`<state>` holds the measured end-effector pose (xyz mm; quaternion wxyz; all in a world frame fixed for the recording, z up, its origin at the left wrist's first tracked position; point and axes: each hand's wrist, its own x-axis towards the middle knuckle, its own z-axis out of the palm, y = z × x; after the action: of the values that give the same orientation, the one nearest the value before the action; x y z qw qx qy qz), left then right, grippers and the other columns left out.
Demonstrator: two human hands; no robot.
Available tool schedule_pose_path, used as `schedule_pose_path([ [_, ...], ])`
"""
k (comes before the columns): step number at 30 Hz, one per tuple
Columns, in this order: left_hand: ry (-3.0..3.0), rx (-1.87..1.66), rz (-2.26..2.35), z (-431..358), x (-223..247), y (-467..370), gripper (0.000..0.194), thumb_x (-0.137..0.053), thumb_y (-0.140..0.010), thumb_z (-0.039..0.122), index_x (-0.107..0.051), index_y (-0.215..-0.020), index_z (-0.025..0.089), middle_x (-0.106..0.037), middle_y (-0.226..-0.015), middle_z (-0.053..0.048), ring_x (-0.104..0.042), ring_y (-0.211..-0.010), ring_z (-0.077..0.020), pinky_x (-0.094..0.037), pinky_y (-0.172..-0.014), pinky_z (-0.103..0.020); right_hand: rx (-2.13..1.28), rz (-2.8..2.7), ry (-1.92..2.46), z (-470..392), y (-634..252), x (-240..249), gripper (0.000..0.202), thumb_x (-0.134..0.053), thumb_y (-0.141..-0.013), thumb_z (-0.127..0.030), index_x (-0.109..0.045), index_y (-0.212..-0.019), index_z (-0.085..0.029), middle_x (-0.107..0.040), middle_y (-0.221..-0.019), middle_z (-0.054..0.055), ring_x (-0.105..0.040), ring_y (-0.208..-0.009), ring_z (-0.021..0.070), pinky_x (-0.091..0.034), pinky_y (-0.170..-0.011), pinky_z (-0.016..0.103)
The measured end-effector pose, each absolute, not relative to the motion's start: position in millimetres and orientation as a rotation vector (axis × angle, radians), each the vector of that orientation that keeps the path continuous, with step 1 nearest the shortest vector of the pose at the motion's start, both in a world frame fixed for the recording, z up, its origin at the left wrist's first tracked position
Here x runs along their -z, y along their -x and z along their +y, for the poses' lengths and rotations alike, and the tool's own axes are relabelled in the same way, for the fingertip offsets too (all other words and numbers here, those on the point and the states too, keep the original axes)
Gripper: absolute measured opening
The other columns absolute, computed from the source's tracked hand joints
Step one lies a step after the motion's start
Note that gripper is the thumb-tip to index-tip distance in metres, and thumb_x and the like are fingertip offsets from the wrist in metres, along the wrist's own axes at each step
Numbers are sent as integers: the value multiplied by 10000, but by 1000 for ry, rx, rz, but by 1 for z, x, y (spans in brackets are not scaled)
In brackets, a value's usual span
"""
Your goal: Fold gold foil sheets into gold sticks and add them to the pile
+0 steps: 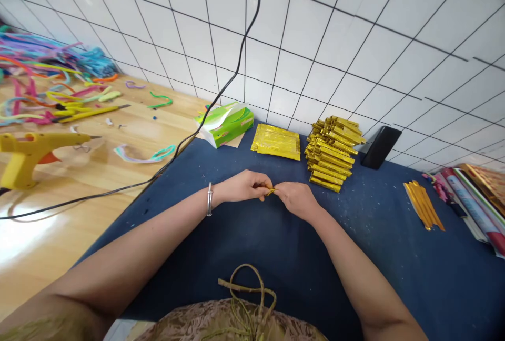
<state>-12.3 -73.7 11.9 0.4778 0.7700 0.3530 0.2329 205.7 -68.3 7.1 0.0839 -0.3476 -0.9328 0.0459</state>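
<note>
My left hand (pixel 242 186) and my right hand (pixel 296 199) meet over the dark blue cloth (pixel 236 236) and pinch a small folded piece of gold foil paper (pixel 270 192) between their fingertips. A silver bangle sits on my left wrist. Behind my hands lies a flat stack of gold foil sheets (pixel 276 141). To its right stands a tall pile of folded gold foil pieces (pixel 333 152). Several narrow gold strips (pixel 424 204) lie on the cloth at the right.
A green tissue pack (pixel 224 124) sits at the cloth's far left corner. A black phone (pixel 381 147) leans on the tiled wall. A yellow glue gun (pixel 29 151), coloured pipe cleaners (pixel 51 83) and a black cable (pixel 189 138) lie on the wooden floor. Printed paper rolls (pixel 473 199) are at the right.
</note>
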Motion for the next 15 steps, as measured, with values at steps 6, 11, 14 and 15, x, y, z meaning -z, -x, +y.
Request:
schedule_pose_path([
  [6, -2046, -517, 926, -74, -9, 10, 172, -459, -811, 156, -616, -880, 170, -636, -735, 21, -616, -632, -83, -441, -596, -166, -29, -2872, 1013, -70, -203, -8, 274, -367, -962, -310, -604, -875, -205, -687, -850, 20, -622, -793, 136, -377, -683, 244],
  [11, -2322, -641, 1020, -74, -11, 8, 191, -454, -798, 117, -623, -865, 174, -644, -795, 1, -583, -722, -107, -419, -687, -199, 8, -2849, 1094, -70, -202, -7, 258, -370, -960, -305, -602, -894, -213, -690, -852, 17, -625, -794, 135, -377, -657, 241],
  [14, -2204, -672, 996, -75, -12, 7, 194, -426, -857, 173, -611, -916, 173, -634, -807, -2, -579, -712, -103, -428, -684, -204, -9, -2814, 1126, -69, -205, -9, 261, -363, -962, -301, -600, -894, -217, -692, -862, 12, -624, -811, 127, -372, -647, 231],
  [15, -2140, -671, 963, -75, -12, 7, 197, -427, -876, 211, -606, -950, 174, -632, -814, -1, -580, -708, -101, -433, -676, -202, -15, -2803, 1133, -68, -206, -10, 263, -359, -963, -298, -599, -894, -217, -691, -864, 9, -623, -815, 126, -370, -646, 229],
])
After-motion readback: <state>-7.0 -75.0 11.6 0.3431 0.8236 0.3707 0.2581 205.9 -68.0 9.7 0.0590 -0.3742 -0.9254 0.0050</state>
